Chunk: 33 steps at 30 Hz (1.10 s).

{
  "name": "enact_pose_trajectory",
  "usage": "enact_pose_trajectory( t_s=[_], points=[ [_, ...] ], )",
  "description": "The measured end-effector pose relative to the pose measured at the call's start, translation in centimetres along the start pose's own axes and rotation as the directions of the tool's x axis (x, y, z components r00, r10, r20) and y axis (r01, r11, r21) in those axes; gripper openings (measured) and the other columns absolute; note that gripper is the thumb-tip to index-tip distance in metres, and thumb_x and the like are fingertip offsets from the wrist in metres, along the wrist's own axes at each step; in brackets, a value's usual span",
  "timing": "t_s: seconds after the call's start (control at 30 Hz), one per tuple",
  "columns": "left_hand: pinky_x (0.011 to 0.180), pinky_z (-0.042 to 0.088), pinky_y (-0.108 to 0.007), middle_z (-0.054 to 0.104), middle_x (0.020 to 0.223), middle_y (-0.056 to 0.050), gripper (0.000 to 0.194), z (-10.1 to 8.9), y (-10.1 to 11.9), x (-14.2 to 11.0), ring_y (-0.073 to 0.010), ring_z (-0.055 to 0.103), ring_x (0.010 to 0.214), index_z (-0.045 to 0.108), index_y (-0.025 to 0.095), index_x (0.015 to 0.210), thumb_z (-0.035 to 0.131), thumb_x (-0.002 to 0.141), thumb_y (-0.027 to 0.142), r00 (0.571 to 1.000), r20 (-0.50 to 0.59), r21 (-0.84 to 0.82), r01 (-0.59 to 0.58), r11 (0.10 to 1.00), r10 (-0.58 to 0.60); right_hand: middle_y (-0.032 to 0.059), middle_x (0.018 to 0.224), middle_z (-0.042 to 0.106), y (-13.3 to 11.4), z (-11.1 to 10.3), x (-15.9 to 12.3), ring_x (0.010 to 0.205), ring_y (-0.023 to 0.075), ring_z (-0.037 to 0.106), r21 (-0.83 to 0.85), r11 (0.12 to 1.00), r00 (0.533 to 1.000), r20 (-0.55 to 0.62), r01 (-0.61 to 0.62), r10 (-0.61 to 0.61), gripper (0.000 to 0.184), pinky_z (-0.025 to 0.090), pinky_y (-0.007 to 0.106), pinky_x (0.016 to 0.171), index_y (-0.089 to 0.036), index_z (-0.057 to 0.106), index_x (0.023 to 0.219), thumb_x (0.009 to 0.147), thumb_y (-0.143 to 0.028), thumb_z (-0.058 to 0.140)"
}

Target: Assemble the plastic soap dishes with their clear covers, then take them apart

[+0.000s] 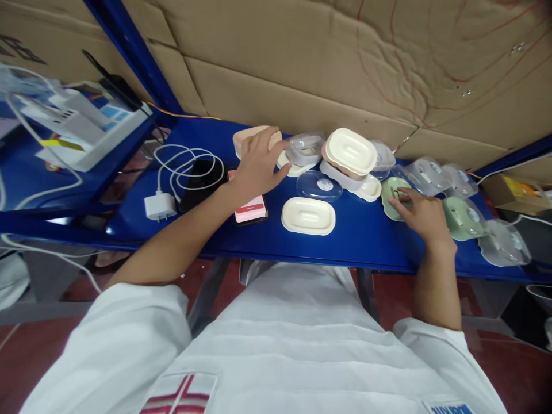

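Observation:
My left hand (pixel 260 165) reaches over the back of the blue table, fingers spread above a peach plastic dish (pixel 252 135). Its fingertips lie at the dish and its thumb is near a cream piece beside it; contact is hard to tell. My right hand (pixel 425 214) is at a pale green oval dish (pixel 390 210), with thumb and forefinger apart over its middle. A cream oval dish with a raised centre (pixel 309 217) lies flat at the front. Behind it are a clear lid (pixel 318 185) with a round sticker and a stack topped by a cream dish (pixel 351 150).
Several clear-lidded dishes (pixel 503 242) stand to the right. Left of my left forearm are a coiled white cable (pixel 190 152), a charger plug (pixel 159 206) and a dark phone; a pink-and-red item (pixel 250 211) lies partly under my wrist. Cardboard (pixel 280 75) backs the blue table (pixel 267 244).

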<state>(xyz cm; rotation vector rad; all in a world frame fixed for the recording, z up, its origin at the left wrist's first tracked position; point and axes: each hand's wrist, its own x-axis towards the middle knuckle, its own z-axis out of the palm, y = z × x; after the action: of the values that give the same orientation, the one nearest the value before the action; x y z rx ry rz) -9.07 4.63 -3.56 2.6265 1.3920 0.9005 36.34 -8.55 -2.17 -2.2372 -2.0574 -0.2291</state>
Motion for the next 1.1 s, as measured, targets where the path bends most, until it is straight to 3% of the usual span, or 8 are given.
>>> enact_pose_trajectory(
  t_s=[0.17, 0.3, 0.47, 0.67, 0.77, 0.9, 1.0, 1.1],
  points=[
    [0.129, 0.030, -0.064, 0.044, 0.172, -0.020, 0.047, -0.1, 1.3, -0.3, -0.0417, 0.040, 0.161, 0.063, 0.022, 0.147, 0.059, 0.105, 0.043, 0.995, 0.045, -0.034, -0.086, 0.996, 0.087, 0.0198, 0.119, 0.081, -0.8, 0.1, -0.5, 0.110, 0.0398, 0.075, -0.134, 0.990, 0.999, -0.004, 0.050, -0.051, 0.064, 0.049, 0.053, 0.103, -0.018, 0.067, 0.145, 0.104, -0.066, 0.056],
    [0.125, 0.037, -0.058, 0.060, 0.159, -0.017, 0.039, -0.6, 2.9, -0.9, -0.0376, 0.055, 0.149, 0.069, 0.022, 0.139, 0.057, 0.108, 0.043, 0.964, 0.075, -0.103, -0.249, 0.963, 0.257, 0.0184, 0.115, 0.081, -1.0, -0.3, -0.4, 0.107, 0.0387, 0.075, -0.142, 0.988, 0.998, 0.028, 0.055, -0.051, 0.058, 0.051, 0.051, 0.100, -0.018, 0.071, 0.139, 0.104, -0.062, 0.055],
    [0.107, 0.047, -0.042, 0.077, 0.131, -0.012, 0.037, -1.2, 5.3, -2.3, -0.0288, 0.070, 0.123, 0.073, 0.021, 0.130, 0.057, 0.112, 0.049, 0.800, 0.206, -0.285, -0.501, 0.817, 0.563, 0.0180, 0.112, 0.082, -1.1, -1.2, -0.1, 0.103, 0.0369, 0.076, -0.076, 0.995, 0.998, 0.008, -0.062, 0.062, 0.055, 0.051, 0.045, 0.095, -0.018, 0.072, 0.133, 0.103, -0.058, 0.050],
    [0.104, 0.043, -0.040, 0.076, 0.130, -0.012, 0.040, -0.2, 6.7, -3.6, -0.0293, 0.069, 0.119, 0.075, 0.018, 0.128, 0.075, 0.103, 0.050, 0.684, 0.302, -0.272, -0.606, 0.748, 0.664, 0.0164, 0.106, 0.081, -2.5, -2.5, 0.0, 0.108, 0.0359, 0.075, 0.068, 0.983, 0.957, -0.227, -0.169, 0.180, 0.053, 0.048, 0.046, 0.102, -0.017, 0.073, 0.126, 0.097, -0.058, 0.056],
    [0.101, 0.043, -0.039, 0.075, 0.131, -0.012, 0.035, 0.5, 6.5, -3.7, -0.0276, 0.070, 0.114, 0.076, 0.019, 0.128, 0.075, 0.103, 0.044, 0.674, 0.319, -0.258, -0.614, 0.746, 0.666, 0.0184, 0.121, 0.079, -3.9, -3.5, 1.4, 0.123, 0.0377, 0.068, 0.037, 0.996, 0.947, -0.309, -0.082, 0.089, 0.054, 0.038, 0.052, 0.115, -0.018, 0.070, 0.134, 0.104, -0.060, 0.053],
    [0.099, 0.044, -0.039, 0.075, 0.131, -0.013, 0.035, 0.9, 6.3, -3.8, -0.0276, 0.070, 0.114, 0.076, 0.019, 0.128, 0.074, 0.104, 0.044, 0.675, 0.297, -0.242, -0.631, 0.737, 0.675, 0.0168, 0.140, 0.074, -6.4, -3.8, 5.3, 0.133, 0.0368, 0.059, 0.008, 0.990, 0.957, -0.258, 0.138, -0.131, 0.053, 0.028, 0.055, 0.122, -0.020, 0.067, 0.142, 0.111, -0.057, 0.045],
    [0.099, 0.044, -0.038, 0.074, 0.132, -0.013, 0.037, 1.0, 6.3, -3.9, -0.0277, 0.070, 0.114, 0.075, 0.018, 0.129, 0.075, 0.104, 0.045, 0.678, 0.287, -0.243, -0.631, 0.736, 0.676, 0.0162, 0.149, 0.070, -7.8, -3.2, 7.8, 0.134, 0.0369, 0.056, 0.021, 0.979, 0.952, -0.241, 0.200, -0.190, 0.052, 0.031, 0.056, 0.118, -0.019, 0.063, 0.148, 0.114, -0.051, 0.040],
    [0.098, 0.045, -0.038, 0.074, 0.131, -0.013, 0.036, 1.0, 6.3, -4.0, -0.0279, 0.071, 0.115, 0.076, 0.018, 0.129, 0.076, 0.104, 0.044, 0.677, 0.286, -0.253, -0.629, 0.735, 0.678, 0.0152, 0.165, 0.057, -8.5, -2.3, 8.1, 0.142, 0.0357, 0.051, 0.059, 0.971, 0.930, -0.308, 0.230, -0.202, 0.054, 0.035, 0.053, 0.118, -0.021, 0.054, 0.157, 0.116, -0.050, 0.034]
  ],
)
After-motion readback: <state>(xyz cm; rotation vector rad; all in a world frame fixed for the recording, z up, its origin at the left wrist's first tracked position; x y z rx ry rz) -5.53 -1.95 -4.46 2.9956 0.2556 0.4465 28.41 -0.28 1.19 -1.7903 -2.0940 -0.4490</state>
